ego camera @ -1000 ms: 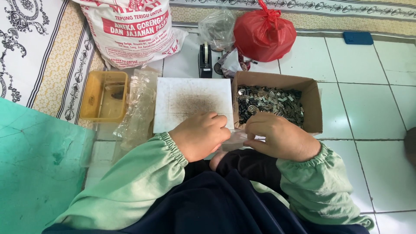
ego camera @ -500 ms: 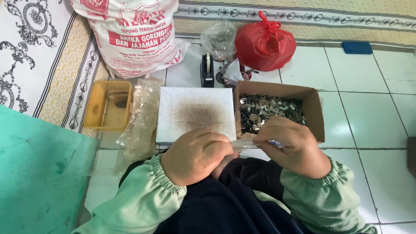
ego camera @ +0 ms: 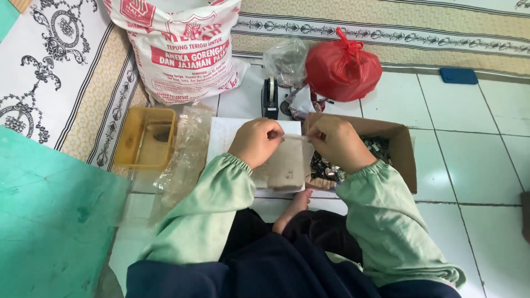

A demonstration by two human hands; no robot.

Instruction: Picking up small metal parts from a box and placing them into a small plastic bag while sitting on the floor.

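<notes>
Since the earlier frame both hands had lifted away from the lap and come up over the white board, and a small clear bag now hung stretched between them where before they were bunched close together. Going left to right: a yellow tray [ego camera: 144, 138] sat on the floor tiles with a sheet of clear plastic [ego camera: 185, 152] just beside it, a big printed sack [ego camera: 179, 47] stood behind them, and the white board [ego camera: 232, 135] lay in the middle. The left hand [ego camera: 256, 142] had its fingers pinched shut on one top corner of the small bag [ego camera: 287, 163], and the right hand [ego camera: 338, 142] pinched the other corner, so the bag hung between them above the board. The cardboard box [ego camera: 406, 152] of small dark pieces sat just to the right, with a tape holder [ego camera: 270, 98], a knotted clear bag [ego camera: 285, 59] and a red bag [ego camera: 342, 65] behind. To do this well, I judged the two grips should stay level and the mouth taut, kept over the board so anything dropped would be caught. The bag's contents were hard to make out, the fingertips were hidden behind the knuckles, and the pieces in the box were too small to tell.
</notes>
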